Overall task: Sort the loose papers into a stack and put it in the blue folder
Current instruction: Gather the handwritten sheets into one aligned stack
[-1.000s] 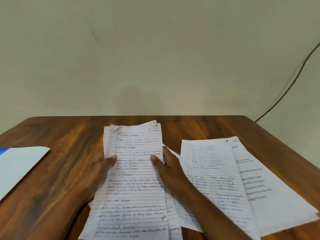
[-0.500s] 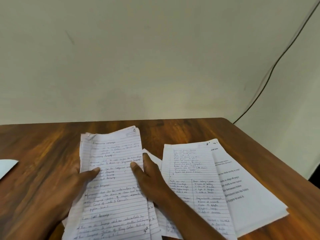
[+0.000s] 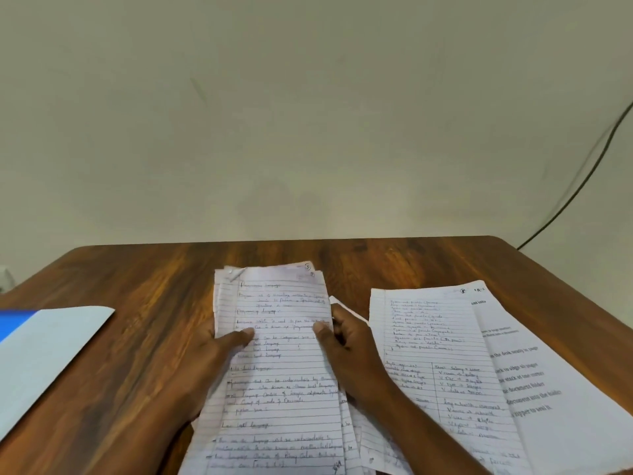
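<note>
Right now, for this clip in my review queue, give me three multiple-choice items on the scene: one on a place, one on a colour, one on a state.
1. Where does the blue folder lie, seen from the camera?
A. left edge of the table
B. under the right-hand papers
C. against the wall

2. What colour is the tabletop?
A. white
B. brown wood
C. grey

3. How is the held stack of lined papers gripped?
A. one hand only
B. both hands, a thumb on top at each side
C. lying untouched

Answers: 1 A, it lies alone at the left edge. 2 B, wood grain shows. 3 B, the left hand and right hand grip opposite edges.
</note>
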`<act>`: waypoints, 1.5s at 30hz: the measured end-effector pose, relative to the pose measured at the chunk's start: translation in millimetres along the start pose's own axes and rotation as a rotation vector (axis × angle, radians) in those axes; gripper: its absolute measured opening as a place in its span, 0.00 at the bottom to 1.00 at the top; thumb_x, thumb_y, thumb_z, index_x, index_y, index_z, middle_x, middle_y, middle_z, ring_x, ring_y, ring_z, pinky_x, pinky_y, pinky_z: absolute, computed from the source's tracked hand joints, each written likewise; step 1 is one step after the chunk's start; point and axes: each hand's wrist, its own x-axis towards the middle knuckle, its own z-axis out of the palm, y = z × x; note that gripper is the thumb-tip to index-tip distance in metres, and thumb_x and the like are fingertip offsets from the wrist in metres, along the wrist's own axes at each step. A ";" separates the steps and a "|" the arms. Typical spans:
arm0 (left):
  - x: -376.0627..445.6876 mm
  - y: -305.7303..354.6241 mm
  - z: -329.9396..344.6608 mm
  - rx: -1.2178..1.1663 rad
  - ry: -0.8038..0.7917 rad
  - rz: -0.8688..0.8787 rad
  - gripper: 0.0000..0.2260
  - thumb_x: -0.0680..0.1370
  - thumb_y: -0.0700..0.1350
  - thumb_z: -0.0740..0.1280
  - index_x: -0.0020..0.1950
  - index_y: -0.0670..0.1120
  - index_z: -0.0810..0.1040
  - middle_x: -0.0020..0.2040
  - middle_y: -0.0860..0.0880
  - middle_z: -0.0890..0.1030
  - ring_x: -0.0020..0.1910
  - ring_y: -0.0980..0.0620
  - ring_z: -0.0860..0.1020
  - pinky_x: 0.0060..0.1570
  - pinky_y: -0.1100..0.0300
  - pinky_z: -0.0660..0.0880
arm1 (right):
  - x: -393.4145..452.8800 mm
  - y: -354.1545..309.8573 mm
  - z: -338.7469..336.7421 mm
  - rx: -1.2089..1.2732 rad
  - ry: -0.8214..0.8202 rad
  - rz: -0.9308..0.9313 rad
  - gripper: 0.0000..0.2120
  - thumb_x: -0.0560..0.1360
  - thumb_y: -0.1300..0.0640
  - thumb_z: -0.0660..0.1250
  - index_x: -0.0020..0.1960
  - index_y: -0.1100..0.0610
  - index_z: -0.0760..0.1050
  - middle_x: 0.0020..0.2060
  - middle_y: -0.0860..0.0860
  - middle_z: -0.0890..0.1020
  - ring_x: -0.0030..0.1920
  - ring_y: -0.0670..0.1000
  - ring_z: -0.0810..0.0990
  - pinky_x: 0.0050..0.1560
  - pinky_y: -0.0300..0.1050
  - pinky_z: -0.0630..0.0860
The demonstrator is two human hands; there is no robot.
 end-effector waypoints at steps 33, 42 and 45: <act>21.4 -11.5 -66.1 0.105 0.182 0.070 0.04 0.79 0.45 0.75 0.50 0.51 0.80 0.40 0.61 0.87 0.49 0.53 0.82 0.55 0.51 0.77 | 7.9 -11.5 -83.5 -0.846 -0.034 0.212 0.25 0.69 0.39 0.80 0.62 0.47 0.80 0.62 0.42 0.82 0.61 0.47 0.81 0.62 0.51 0.80; 22.9 -14.1 -64.8 0.104 0.209 0.116 0.06 0.79 0.44 0.75 0.48 0.52 0.79 0.42 0.56 0.83 0.45 0.56 0.80 0.51 0.54 0.76 | -16.3 -24.3 -83.5 -1.469 -0.184 0.107 0.43 0.72 0.18 0.49 0.74 0.45 0.70 0.68 0.46 0.79 0.72 0.53 0.71 0.72 0.60 0.63; 22.8 -14.8 -64.6 0.105 0.206 0.124 0.06 0.79 0.44 0.75 0.47 0.53 0.79 0.41 0.56 0.83 0.45 0.55 0.80 0.51 0.53 0.75 | -25.2 -26.1 -72.3 -1.501 -0.253 0.097 0.46 0.73 0.18 0.40 0.77 0.46 0.67 0.78 0.47 0.70 0.80 0.55 0.62 0.78 0.65 0.53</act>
